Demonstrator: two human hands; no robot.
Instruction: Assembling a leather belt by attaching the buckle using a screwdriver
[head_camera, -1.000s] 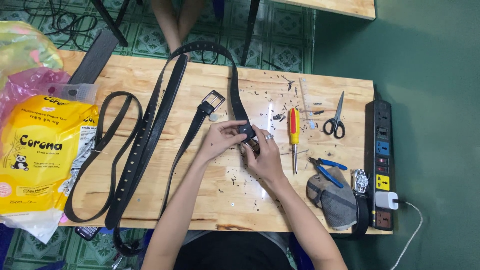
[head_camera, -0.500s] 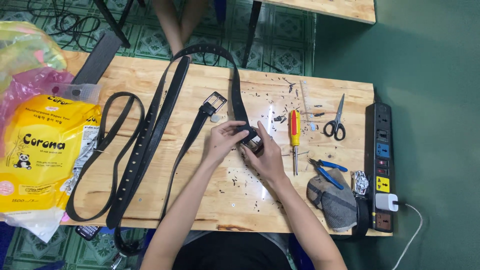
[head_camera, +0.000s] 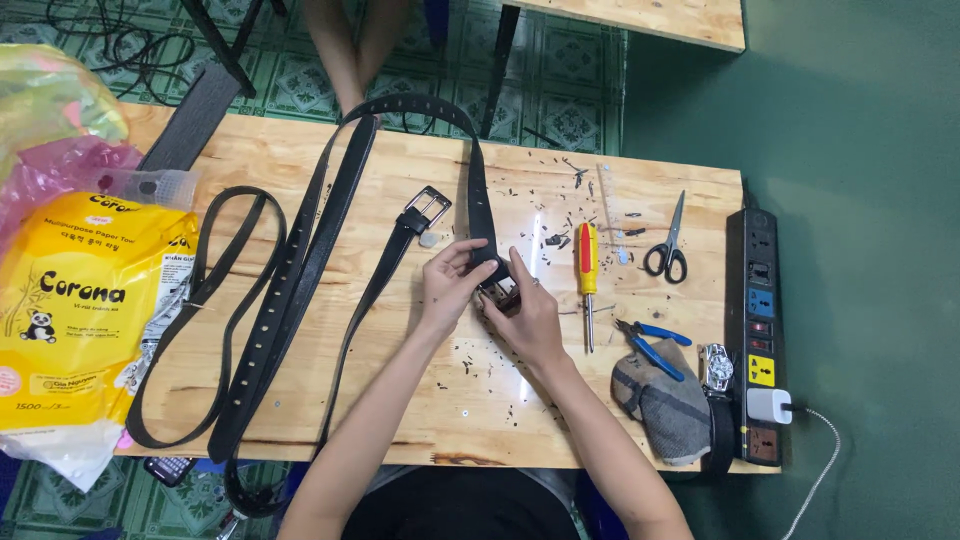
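Two hands are meeting near the middle of the wooden surface (head_camera: 300, 170). The left hand (head_camera: 447, 285) is pinching the end of a black belt (head_camera: 476, 190) with its thumb and fingers, so its grip is pressed together on the strap. The right hand (head_camera: 525, 315) is sitting just at 3 o'clock from the left one, and its grip is closing on the small metal buckle (head_camera: 503, 293) at that same belt end. The belt is running up from the hands toward 12 o'clock and bending over the far edge.

At 3 o'clock from the hands a screwdriver (head_camera: 587, 270) with a red and yellow handle is lying, with scissors (head_camera: 668, 250) farther that way. Blue pliers (head_camera: 650, 345) are resting on a grey cloth (head_camera: 665, 405) at 4 o'clock. More black belts (head_camera: 290, 290) are lying at 9 o'clock, one with a silver buckle (head_camera: 427, 208). A yellow paper pack (head_camera: 75, 310) is sitting at the far 9 o'clock edge. A black power strip (head_camera: 758, 330) is lying along the 3 o'clock edge.
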